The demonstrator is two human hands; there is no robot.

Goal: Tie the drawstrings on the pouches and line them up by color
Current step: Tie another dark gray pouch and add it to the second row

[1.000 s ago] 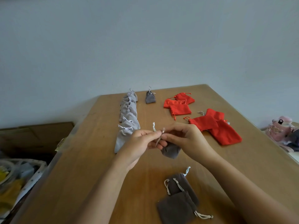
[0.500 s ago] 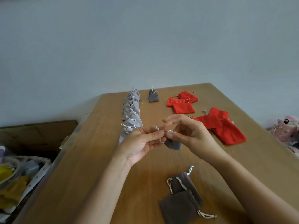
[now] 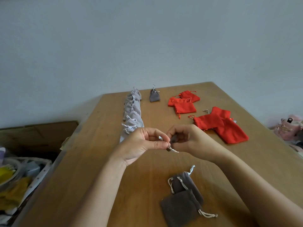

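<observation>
Nearest, right of centre on the brown wooden table (image 3: 82, 161), two flat dark brown-grey fabric pouches (image 3: 178, 210) lie untied and overlapping. The nearer one's long axis runs far-left to near-right, its mouth and off-white cords toward the near right; the farther one points its mouth to the far side.

Just beyond them, over the table's middle, the left hand (image 3: 141, 145) and right hand (image 3: 193, 140) meet fingertip to fingertip. The left pinches a pale drawstring (image 3: 174, 150) between thumb and forefinger; the right hand's curled fingers clasp a small dark grey fabric pouch (image 3: 174, 138) — mostly hidden, so which way it points cannot be told.

Left of the hands, a row of light grey tied pouches (image 3: 133, 118) runs near to far; there are about seven, overlapping too closely for a sure count. Right of that row's far end sits one dark grey tied pouch (image 3: 154, 96), its knotted neck pointing to the far side.

Farther right lie six flat red fabric pouches — three in a near cluster (image 3: 229, 131), three in a far cluster (image 3: 184, 107); the nearest and largest has its long axis far-left to near-right.

Off the table, a brown cardboard box (image 3: 39, 133) sits at the left; a pink object (image 3: 288, 126) sits at the right.
</observation>
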